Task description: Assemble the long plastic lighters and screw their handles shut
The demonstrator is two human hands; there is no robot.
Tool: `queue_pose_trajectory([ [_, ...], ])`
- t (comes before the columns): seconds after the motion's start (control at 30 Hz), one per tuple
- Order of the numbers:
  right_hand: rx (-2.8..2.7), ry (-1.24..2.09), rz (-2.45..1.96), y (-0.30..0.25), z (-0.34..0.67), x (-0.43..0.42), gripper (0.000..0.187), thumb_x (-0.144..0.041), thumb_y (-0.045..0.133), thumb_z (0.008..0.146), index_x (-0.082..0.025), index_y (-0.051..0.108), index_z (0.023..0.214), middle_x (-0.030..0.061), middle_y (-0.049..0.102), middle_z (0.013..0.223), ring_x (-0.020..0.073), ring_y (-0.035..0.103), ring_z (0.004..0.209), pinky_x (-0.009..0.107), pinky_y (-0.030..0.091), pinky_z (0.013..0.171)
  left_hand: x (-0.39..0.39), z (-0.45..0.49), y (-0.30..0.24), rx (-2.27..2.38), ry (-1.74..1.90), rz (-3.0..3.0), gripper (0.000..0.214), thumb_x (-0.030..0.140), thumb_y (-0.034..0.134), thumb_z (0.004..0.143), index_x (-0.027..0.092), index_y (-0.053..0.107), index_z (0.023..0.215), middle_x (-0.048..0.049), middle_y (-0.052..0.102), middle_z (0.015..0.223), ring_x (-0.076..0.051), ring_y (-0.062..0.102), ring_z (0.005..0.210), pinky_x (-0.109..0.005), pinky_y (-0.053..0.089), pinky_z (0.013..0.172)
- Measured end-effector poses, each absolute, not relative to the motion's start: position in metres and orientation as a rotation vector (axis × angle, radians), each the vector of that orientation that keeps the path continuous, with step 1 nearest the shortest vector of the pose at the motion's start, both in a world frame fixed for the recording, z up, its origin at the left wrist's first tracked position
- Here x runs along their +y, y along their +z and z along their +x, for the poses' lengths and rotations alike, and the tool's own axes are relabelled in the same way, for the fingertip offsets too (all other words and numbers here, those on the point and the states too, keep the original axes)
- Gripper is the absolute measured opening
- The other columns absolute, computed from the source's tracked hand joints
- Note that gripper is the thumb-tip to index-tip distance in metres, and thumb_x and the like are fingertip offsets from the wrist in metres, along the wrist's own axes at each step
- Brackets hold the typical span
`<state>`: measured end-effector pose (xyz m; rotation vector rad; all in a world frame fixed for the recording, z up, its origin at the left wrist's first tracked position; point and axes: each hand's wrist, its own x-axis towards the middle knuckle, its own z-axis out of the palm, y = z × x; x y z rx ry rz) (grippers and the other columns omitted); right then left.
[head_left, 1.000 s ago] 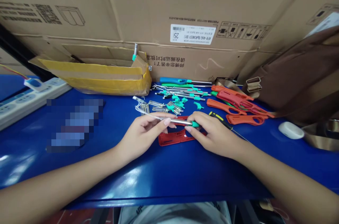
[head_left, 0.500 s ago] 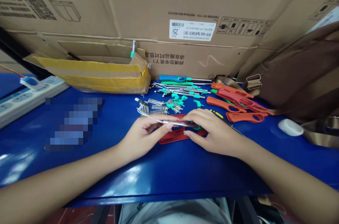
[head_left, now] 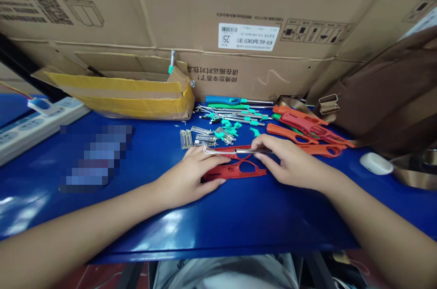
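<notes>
Pinched in my right hand [head_left: 290,159] is a metal lighter tube [head_left: 242,151], held level above the parts on the table, with thin white wires [head_left: 210,150] running out of its left end. Two red lighter casing halves [head_left: 235,171] lie one behind the other beneath it, their handle loops toward the right. My left hand [head_left: 187,170] rests at their left end, its thumb and index finger round the end of the nearer half. The palm hides the left tips of both halves. Small clear lighter fuel tanks [head_left: 186,139] lie just behind my left hand.
Lighter tubes [head_left: 235,116] with green ends and loose green triggers [head_left: 229,130] lie behind my hands. Orange and red lighter casings [head_left: 303,129] are piled at right, near a white case [head_left: 375,163]. A taped carton [head_left: 119,98] and a power strip [head_left: 41,129] stand left.
The metal tube has gone from both hands into my right hand alone and moved right. My left hand has let go of it and come down onto the red casing.
</notes>
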<state>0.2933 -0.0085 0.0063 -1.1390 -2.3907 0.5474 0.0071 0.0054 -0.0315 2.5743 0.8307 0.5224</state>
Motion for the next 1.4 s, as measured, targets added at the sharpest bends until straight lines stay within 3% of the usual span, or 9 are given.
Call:
queue_pose_trajectory([
  [0.23, -2.413, 0.638, -1.176, 0.013, 0.292, -0.009, 0.011, -0.031, 0.05, 0.104, -0.023, 0.056, 0.105, 0.0023, 0.065, 0.09, 0.0155, 0.06, 0.077, 0.027, 0.047, 0.07, 0.013, 0.0, -0.011, 0.806, 0.378, 2.752, 0.032, 0.029, 0.06, 0.096, 0.024, 0.064, 0.128, -0.0068, 0.07, 0.119, -0.025, 0.059, 0.107, -0.039, 0.039, 0.093],
  [0.53, -2.428, 0.601, -1.171, 0.019, 0.3, -0.009, 0.011, -0.031, 0.049, 0.104, -0.023, 0.056, 0.102, 0.0044, 0.067, 0.094, 0.0175, 0.062, 0.081, 0.03, 0.048, 0.073, 0.019, -0.01, 0.007, 0.799, 0.211, 3.0, 0.021, 0.036, 0.065, 0.091, 0.023, 0.073, 0.106, -0.0032, 0.073, 0.094, -0.024, 0.06, 0.091, -0.038, 0.037, 0.078],
  [0.67, -2.492, 0.657, -1.191, 0.018, 0.299, -0.013, 0.007, -0.029, 0.052, 0.102, -0.023, 0.057, 0.1, 0.0037, 0.068, 0.096, 0.0183, 0.063, 0.086, 0.03, 0.048, 0.076, 0.022, -0.011, 0.006, 0.769, 0.208, 3.031, 0.022, 0.04, 0.061, 0.095, 0.025, 0.075, 0.104, -0.003, 0.074, 0.097, -0.024, 0.06, 0.091, -0.038, 0.038, 0.078],
  [0.93, -2.682, 0.624, -1.201, 0.008, 0.3, -0.01, 0.006, -0.026, 0.06, 0.097, -0.023, 0.06, 0.092, 0.0022, 0.067, 0.093, 0.0182, 0.06, 0.081, 0.03, 0.041, 0.069, 0.023, -0.012, 0.005, 0.764, 0.277, 2.959, 0.022, 0.035, 0.066, 0.091, 0.026, 0.075, 0.109, -0.0026, 0.075, 0.096, -0.023, 0.061, 0.088, -0.035, 0.04, 0.077],
  [1.13, -2.686, 0.644, -1.193, 0.004, 0.305, -0.005, 0.01, -0.03, 0.059, 0.099, -0.022, 0.063, 0.095, 0.0043, 0.067, 0.096, 0.02, 0.06, 0.087, 0.032, 0.044, 0.073, 0.024, -0.013, 0.004, 0.795, 0.261, 2.903, 0.015, 0.035, 0.067, 0.09, 0.023, 0.075, 0.095, -0.0027, 0.074, 0.09, -0.023, 0.062, 0.087, -0.036, 0.044, 0.079],
  [1.4, -2.724, 0.575, -1.19, 0.005, 0.301, -0.005, 0.019, -0.033, 0.051, 0.103, -0.022, 0.065, 0.097, 0.0047, 0.067, 0.098, 0.021, 0.062, 0.091, 0.034, 0.046, 0.079, 0.024, -0.014, 0.001, 0.855, 0.254, 2.939, 0.03, 0.043, 0.067, 0.09, 0.024, 0.075, 0.111, -0.0071, 0.074, 0.095, -0.027, 0.064, 0.09, -0.04, 0.049, 0.081],
])
